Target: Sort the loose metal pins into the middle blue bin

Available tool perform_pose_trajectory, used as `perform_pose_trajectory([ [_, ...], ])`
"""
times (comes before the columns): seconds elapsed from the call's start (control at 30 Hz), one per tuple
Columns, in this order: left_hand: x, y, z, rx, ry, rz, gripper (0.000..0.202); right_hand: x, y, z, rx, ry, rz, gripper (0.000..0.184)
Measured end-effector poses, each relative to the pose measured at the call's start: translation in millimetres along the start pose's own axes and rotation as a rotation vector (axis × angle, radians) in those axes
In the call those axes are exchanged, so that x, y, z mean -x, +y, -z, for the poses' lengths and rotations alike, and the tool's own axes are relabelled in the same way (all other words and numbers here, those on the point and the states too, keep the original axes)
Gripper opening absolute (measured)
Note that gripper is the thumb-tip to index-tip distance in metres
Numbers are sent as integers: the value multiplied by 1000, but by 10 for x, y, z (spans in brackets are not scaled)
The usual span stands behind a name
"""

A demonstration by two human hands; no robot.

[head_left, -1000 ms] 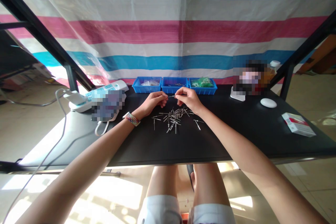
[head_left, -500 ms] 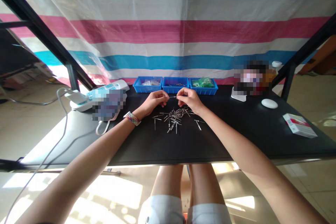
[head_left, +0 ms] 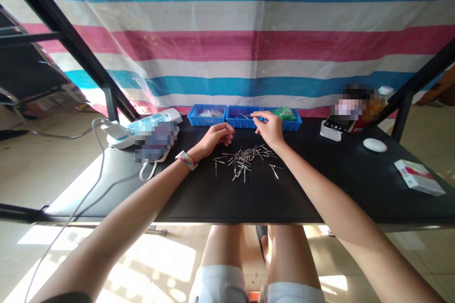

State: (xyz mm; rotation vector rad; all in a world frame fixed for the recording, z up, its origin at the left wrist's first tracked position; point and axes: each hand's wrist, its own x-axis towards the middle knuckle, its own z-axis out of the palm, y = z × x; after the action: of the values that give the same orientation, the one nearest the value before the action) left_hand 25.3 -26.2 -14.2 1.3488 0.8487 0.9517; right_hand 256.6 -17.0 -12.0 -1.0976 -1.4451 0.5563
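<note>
Over the middle blue bin [head_left: 245, 125], my right hand [head_left: 269, 129] pinches a thin silver blind rivet [head_left: 246, 116] between thumb and fingers, its tip pointing left. My left hand [head_left: 215, 139] is curled closed just above the black tabletop, in front of the left blue bin [head_left: 208, 122]; what its fingers hold, if anything, is hidden. A loose pile of silver blind rivets [head_left: 247, 155] lies between my forearms, several scattered at its edges. A few more thin pins lie inside the middle bin.
The right blue bin [head_left: 292, 126] holds green bags; the left holds clear bags. A power strip [head_left: 156, 122] with a cable stands at left. At right are a white device stand [head_left: 330, 133], a white oval object [head_left: 375, 145] and a small box [head_left: 418, 177]. Striped sheeting hangs behind.
My hands have parted. The right has moved forward to the middle bin with the blind rivet that was between both hands; the left stays near its place. The view has shifted slightly.
</note>
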Motion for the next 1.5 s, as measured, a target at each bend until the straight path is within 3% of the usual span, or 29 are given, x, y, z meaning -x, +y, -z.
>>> perform_pose_trajectory([
  [0.1, -2, -4, -3, 0, 4, -8, 27, 23, 8, 32, 110, -23, 88, 15],
  [0.3, -4, -8, -12, 6, 10, -8, 28, 207, -100, 23, 188, -572, 177, 17],
  [0.43, -6, -11, -13, 7, 15, -8, 28, 305, -191, -8, 259, -727, 230, 22],
  [0.83, -15, -22, 14, -25, -2, -5, 29, 365, -288, -5, 417, -755, 249, 21],
  [1.17, -33, -41, 35, -36, 3, -3, 30, 387, -395, 41, 545, -762, 391, 14],
  [1.5, -19, -20, 18, -35, 3, -1, 31, 368, -373, 64, 464, -753, 449, 12],
])
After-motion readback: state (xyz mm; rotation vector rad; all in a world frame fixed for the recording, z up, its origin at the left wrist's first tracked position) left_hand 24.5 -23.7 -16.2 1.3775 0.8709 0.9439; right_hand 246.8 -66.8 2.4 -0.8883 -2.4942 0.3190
